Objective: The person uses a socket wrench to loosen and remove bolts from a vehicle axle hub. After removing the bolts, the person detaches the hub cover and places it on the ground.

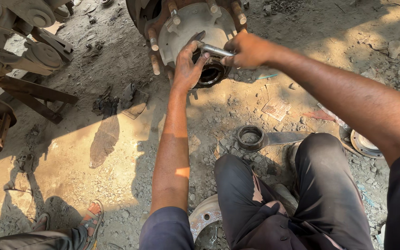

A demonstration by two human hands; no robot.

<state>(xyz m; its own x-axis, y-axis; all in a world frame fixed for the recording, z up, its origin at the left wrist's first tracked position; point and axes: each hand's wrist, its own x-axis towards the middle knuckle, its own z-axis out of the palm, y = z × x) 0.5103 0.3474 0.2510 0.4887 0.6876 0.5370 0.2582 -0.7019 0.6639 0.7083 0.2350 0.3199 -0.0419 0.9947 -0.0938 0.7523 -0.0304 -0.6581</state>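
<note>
Both hands at grip on the short grey steel rod (216,49): left hand (188,67) pressed against the dark round bearing opening (210,74), fingers closed around the rod's near end; right hand (248,48) clenched on the far end. Near the knees, loose dark metal ring (250,137) lying on gravel ground (116,153). Farther, rusty wheel hub with studs (188,23). Possible slip of rod, pinching left fingers against the hub; grit maybe entering the opening.

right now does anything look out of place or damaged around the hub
Loose parts lie in the dirt: a dark ring near the knee and a round metal cover at right. The trousers are torn at the left knee. Both hands, left hand and right hand, work a metal tool at the wheel hub.
</note>
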